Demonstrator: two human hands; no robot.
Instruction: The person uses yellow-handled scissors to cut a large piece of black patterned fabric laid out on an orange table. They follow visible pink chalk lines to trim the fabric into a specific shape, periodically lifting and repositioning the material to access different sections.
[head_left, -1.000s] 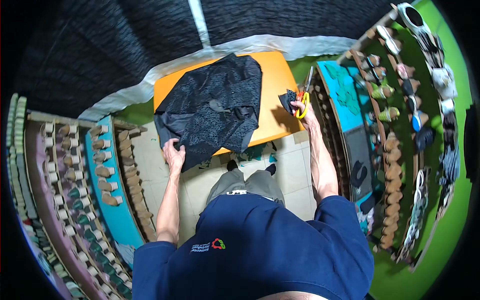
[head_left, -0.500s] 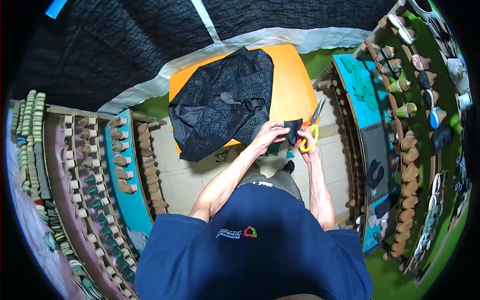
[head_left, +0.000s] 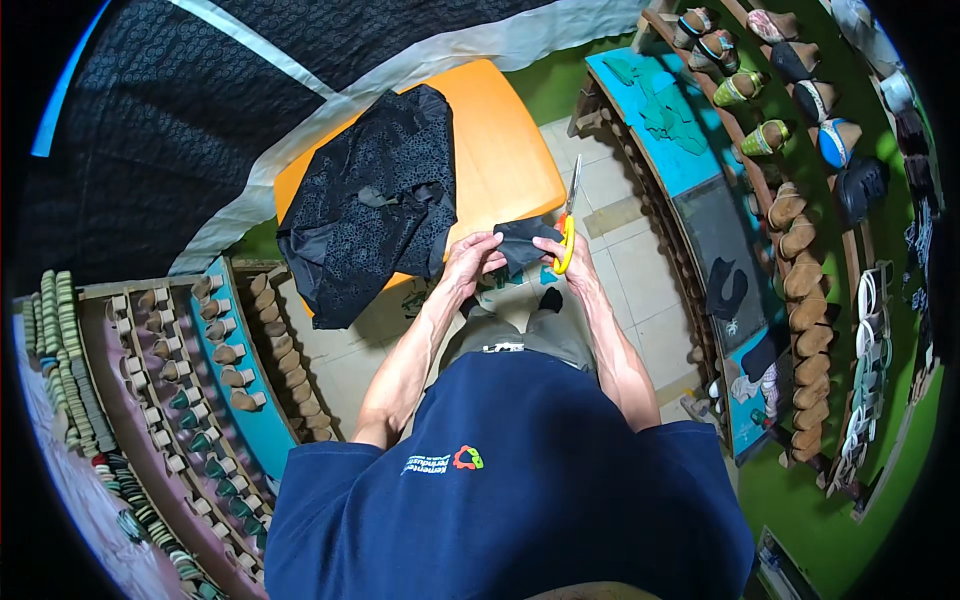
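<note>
Between my two hands a small piece of black fabric (head_left: 522, 240) is stretched out in front of my body. My left hand (head_left: 472, 264) pinches its left edge, thumb on top. With thumb and fingers my right hand (head_left: 574, 264) grips its right edge and also keeps hold of a pair of yellow-handled scissors (head_left: 568, 232). The scissor blades point away from me, clear of the fabric, and look nearly closed. Just beyond my left hand, a large crumpled heap of patterned black cloth (head_left: 385, 185) lies over an orange table (head_left: 500, 135).
Shelves of brown shoe forms (head_left: 805, 325) rise on the right, beside a blue bench (head_left: 640, 125) with green scraps. Racks of heeled forms (head_left: 205, 440) and a blue shelf (head_left: 235, 345) line the left. Dark cloth (head_left: 180, 110) hangs behind the table. Scraps lie on the tiled floor (head_left: 350, 365).
The view has turned, so the surroundings sit further left. My hands have moved apart, spreading the black fabric piece wider. The scissors have swung more upright in my right hand.
</note>
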